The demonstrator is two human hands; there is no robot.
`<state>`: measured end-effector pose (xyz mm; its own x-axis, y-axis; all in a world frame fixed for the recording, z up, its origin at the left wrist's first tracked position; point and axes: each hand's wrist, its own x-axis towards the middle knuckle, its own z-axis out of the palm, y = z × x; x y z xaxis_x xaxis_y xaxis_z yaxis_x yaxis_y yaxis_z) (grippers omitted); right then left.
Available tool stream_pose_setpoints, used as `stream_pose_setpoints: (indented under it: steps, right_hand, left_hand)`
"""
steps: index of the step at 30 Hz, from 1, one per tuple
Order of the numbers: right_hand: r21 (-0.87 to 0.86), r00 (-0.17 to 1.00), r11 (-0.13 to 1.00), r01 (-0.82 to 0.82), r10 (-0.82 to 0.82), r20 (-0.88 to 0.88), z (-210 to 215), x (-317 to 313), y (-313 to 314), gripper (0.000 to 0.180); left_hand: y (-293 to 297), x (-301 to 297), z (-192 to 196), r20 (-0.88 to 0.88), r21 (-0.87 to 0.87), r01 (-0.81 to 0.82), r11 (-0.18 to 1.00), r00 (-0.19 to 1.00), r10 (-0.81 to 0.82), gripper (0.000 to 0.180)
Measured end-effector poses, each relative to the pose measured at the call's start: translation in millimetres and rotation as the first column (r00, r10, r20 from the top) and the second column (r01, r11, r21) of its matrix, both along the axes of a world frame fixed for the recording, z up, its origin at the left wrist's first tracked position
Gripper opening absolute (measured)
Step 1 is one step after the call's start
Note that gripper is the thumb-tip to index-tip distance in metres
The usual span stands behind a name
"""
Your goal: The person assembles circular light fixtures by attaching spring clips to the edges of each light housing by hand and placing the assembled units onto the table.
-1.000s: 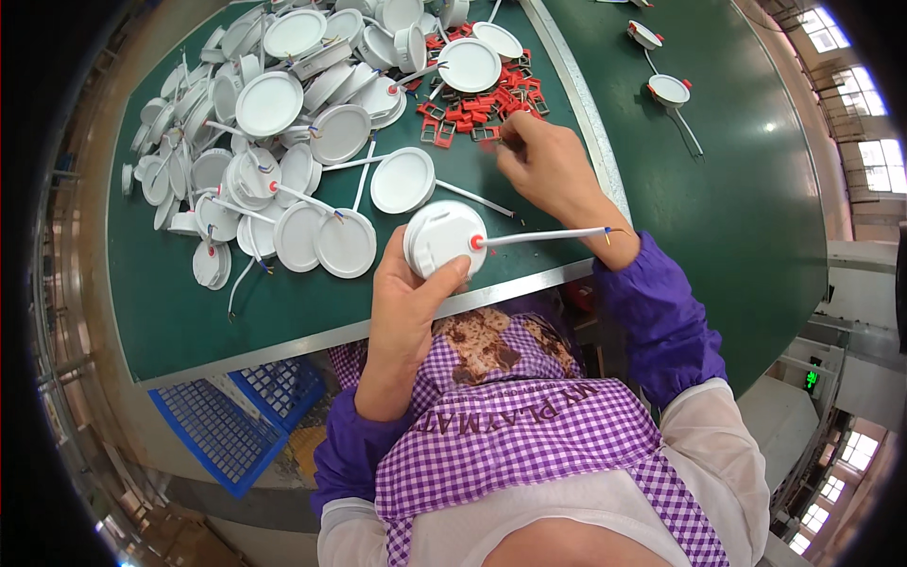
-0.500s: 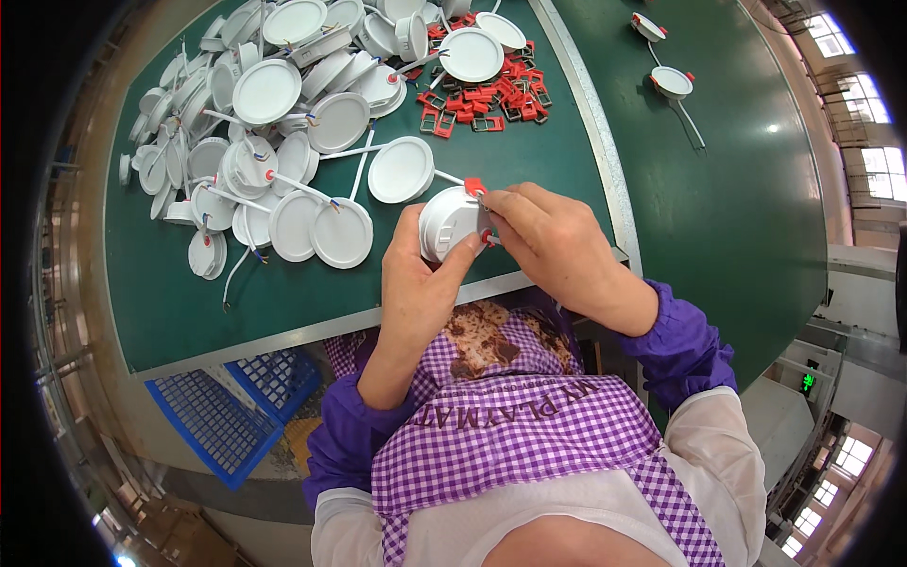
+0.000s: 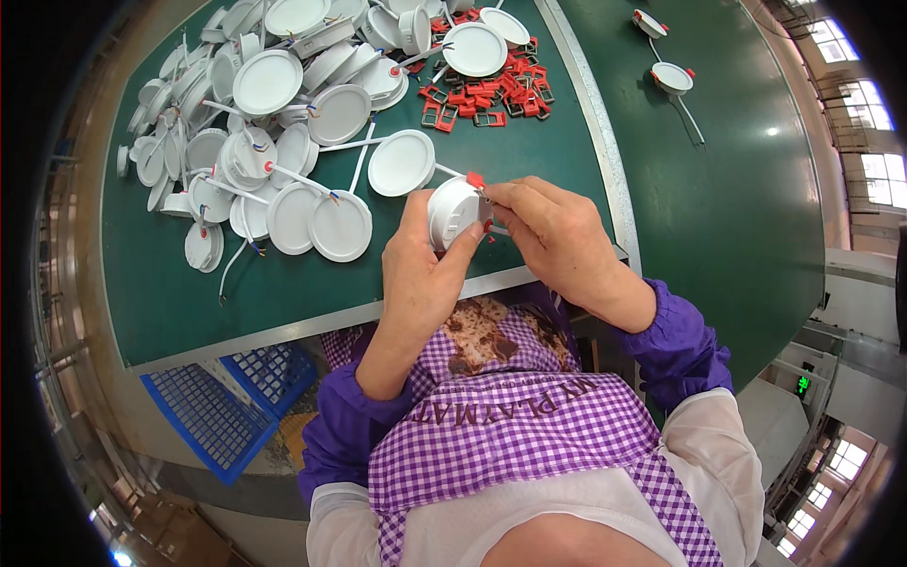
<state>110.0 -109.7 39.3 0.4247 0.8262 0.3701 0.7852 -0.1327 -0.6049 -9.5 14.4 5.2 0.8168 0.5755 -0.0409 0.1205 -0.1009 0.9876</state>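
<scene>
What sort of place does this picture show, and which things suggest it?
Probably a factory assembly workshop: round white cabled units heaped on a green workbench, beside a pile of red clips.

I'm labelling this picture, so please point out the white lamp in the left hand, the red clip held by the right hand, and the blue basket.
White lamp [image 3: 453, 208]: head view, on its casing.
Red clip [image 3: 474, 180]: head view, on its red end.
Blue basket [image 3: 210, 416]: head view, on its mesh.

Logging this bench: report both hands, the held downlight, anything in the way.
Left hand gripping round white downlight. Right hand pinching red spring clip at its edge; seating unclear. Second downlight lying close by on green bench.
</scene>
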Motion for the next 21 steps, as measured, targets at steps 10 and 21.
stream_pose_setpoints:
  steps: [10,21]
  right_hand:
    - [-0.038,0.995,0.999,0.018,-0.022,-0.093,-5.9,8.0,-0.9,0.027]
    - [-0.197,0.823,0.980,0.005,-0.116,-0.556,33.5,12.8,-21.5,0.048]
  left_hand:
    - [4.9,-1.2,4.4,-0.032,0.114,0.063,0.992,0.998,-0.060,0.031]
    - [-8.3,-6.9,15.8,-0.002,0.062,0.186,0.981,0.983,-0.186,0.031]
